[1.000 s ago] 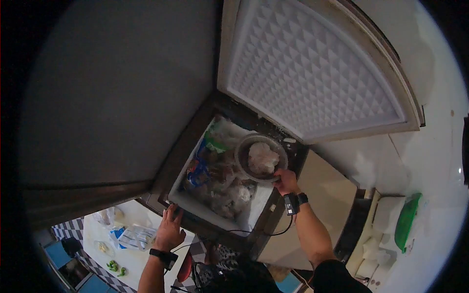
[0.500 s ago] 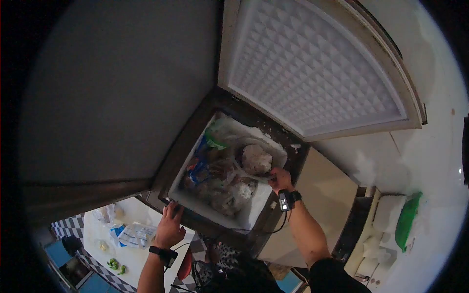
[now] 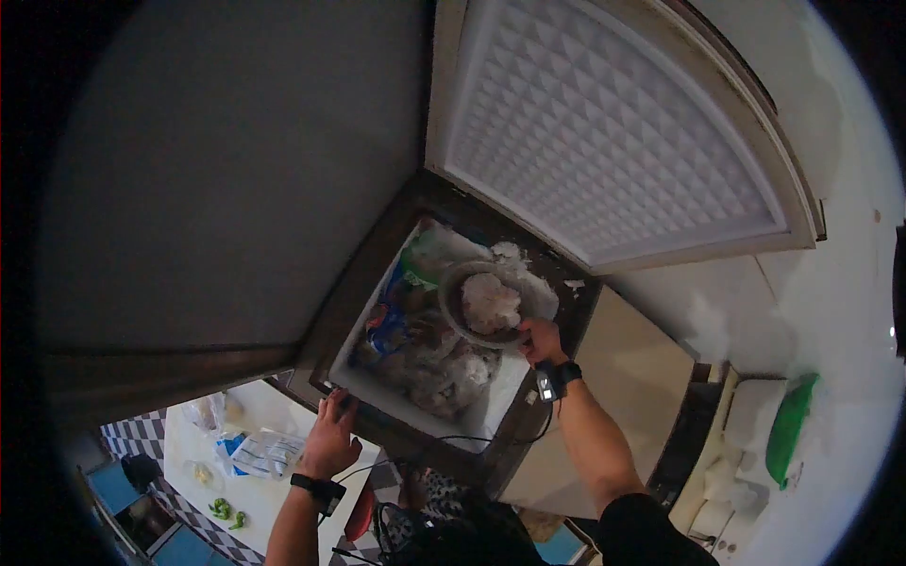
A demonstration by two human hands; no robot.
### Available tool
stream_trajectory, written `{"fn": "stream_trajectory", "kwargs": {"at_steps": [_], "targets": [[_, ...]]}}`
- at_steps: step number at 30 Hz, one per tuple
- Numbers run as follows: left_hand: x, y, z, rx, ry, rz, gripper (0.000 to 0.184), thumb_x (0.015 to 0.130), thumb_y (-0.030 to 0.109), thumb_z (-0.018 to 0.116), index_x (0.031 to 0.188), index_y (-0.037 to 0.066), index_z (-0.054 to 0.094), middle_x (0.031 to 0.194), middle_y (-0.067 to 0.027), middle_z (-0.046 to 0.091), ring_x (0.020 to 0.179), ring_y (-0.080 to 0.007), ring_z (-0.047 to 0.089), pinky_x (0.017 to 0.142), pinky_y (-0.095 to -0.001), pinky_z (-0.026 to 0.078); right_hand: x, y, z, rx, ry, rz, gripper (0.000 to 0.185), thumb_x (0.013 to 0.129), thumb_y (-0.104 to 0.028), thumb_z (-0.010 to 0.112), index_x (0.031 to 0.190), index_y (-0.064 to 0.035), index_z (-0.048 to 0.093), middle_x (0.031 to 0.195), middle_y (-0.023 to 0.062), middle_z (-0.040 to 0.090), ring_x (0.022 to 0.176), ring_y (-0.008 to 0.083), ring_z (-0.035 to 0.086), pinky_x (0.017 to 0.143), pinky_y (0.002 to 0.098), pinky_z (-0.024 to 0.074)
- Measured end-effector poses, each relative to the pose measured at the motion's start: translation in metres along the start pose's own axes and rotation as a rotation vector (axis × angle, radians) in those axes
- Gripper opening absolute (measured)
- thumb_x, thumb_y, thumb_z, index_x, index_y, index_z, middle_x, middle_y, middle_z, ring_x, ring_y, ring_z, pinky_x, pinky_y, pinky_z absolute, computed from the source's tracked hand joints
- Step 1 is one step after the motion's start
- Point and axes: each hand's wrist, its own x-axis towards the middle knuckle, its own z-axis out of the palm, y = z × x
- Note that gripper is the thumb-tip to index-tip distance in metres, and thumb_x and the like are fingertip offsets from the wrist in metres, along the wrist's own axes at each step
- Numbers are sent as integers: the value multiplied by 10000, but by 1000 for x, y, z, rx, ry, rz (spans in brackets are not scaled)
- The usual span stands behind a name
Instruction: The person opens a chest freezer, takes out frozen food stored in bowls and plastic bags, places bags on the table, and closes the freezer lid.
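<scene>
In the head view, a person's right hand (image 3: pixel 543 341) grips the near right rim of a gray bowl (image 3: pixel 452 307) at the mouth of an open chest freezer (image 3: pixel 401 434). The fingers appear to pinch the bowl's edge, though their undersides are hidden and the exact placement of each cannot be told. Inside the bowl sits a pale, rough lump (image 3: pixel 491 302), apparently frozen. The left hand (image 3: pixel 330 439) lies on the freezer's near left edge, fingers slightly spread and thumb apart, holding nothing visible. The bowl is toward the right side of the opening, beside a green bag (image 3: pixel 422 264) and above clear bags (image 3: pixel 453 377); whether it rests on them cannot be told. A blue bag (image 3: pixel 385 335) lies farther left, and white frost (image 3: pixel 508 252) lines the rim beyond the bowl. The raised lid (image 3: pixel 604 141) stands behind. At lower left, a white table (image 3: pixel 274 406) bears a package (image 3: pixel 264 455) and green vegetables (image 3: pixel 221 509). The bowl looks stiff and thin-walled, likely light itself but weighted by the hard lump, which may slide on icy plastic or metal. Frost probably makes the rim slick, and a one-sided hold invites tipping; opposite sides of the rim offer the steadiest grip.
</scene>
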Motion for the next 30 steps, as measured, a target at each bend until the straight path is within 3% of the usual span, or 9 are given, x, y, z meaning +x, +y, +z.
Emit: {"fn": "stream_trajectory", "kwargs": {"at_steps": [3,5,8,12,16,19,24,27,30], "targets": [[1,5,-1,-57,-31,-20,747,707,85,695,1429,-18,533,1535,-250,389,1484,-437,335,1256,-527,276,-13,44,67,471,157,189,197,824,-96,694,997,-19,640,828,115,628,647,232,624,475,383,509],[0,1,5,37,4,9,745,703,86,698,1422,-22,536,1530,-248,393,1486,-431,329,1254,-535,280,3,-87,-2,913,113,817,164,861,-120,691,965,-12,624,854,123,638,627,242,621,427,371,493],[-1,1,4,7,1,0,744,708,87,697,1425,-23,534,1526,-251,395,1489,-429,322,1251,-541,280,0,-103,-4,886,-14,951,163,849,-117,707,945,-17,620,845,104,623,633,230,623,418,360,488],[0,-3,7,4,7,-2,741,713,87,696,1427,-22,534,1526,-254,395,1490,-433,318,1248,-541,284,-23,-12,22,202,-277,-26,147,858,-100,702,953,-25,619,835,87,623,626,211,617,436,334,486],[1,2,1,-45,4,-43,730,719,83,690,1425,-21,540,1526,-258,395,1486,-438,323,1248,-541,283,-36,53,56,632,269,283,67,916,-100,651,901,-35,640,794,73,610,570,188,593,459,307,438],[1,0,6,-36,4,-42,729,722,85,688,1427,-20,540,1522,-260,397,1486,-441,320,1251,-541,276,-42,-51,16,1317,337,836,42,854,-89,678,850,-52,659,732,76,662,570,190,666,482,341,498],[0,-1,7,-3,2,-21,729,728,96,690,1432,-18,538,1530,-263,388,1490,-445,314,1256,-548,264,-45,-57,2,219,8,149,99,914,-65,589,848,-63,664,750,45,661,577,170,632,451,324,476],[0,-1,8,-55,0,-57,735,730,102,688,1441,-5,535,1532,-256,389,1492,-441,317,1255,-555,262,-15,-80,-13,488,277,820,18,850,-55,659,846,-46,673,818,53,660,605,223,662,481,386,517],[1,0,8,-19,20,-63,747,718,96,690,1443,11,535,1521,-246,400,1480,-438,333,1252,-556,269,3,-101,-9,888,565,937,44,866,-59,661,829,-40,673,782,58,650,609,214,665,481,378,519]]}}
